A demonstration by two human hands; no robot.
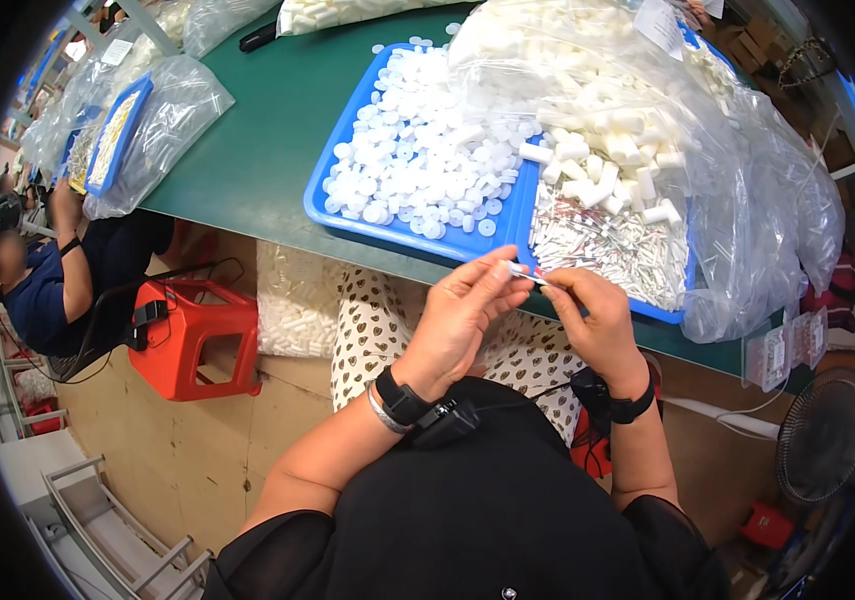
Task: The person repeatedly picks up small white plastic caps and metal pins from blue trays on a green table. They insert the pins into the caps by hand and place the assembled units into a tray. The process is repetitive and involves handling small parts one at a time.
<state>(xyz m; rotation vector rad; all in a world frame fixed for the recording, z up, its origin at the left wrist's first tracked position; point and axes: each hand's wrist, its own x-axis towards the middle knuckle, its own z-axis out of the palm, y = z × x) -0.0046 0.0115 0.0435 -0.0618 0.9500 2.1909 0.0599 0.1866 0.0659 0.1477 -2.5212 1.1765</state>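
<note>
I wear a black top with sheer short sleeves and cream trousers dotted with dark spots. My left hand (459, 318) has a black strap with a small black device and a thin silver bangle at the wrist; my right hand (595, 318) has a matching black strap with a cable.

small white piece (525, 272): mostly hidden between fingertips, perhaps a thin tube | right tray (669, 312): largely under plastic bag (747, 170)

A green surface (267, 130) runs across the upper frame. On it, at centre, lies a blue tray of white round caps (417, 150); right of it, touching, a second blue tray (602, 240) under clear plastic bags of white tubes (647, 110); upper left, more bagged trays (132, 125).
</note>
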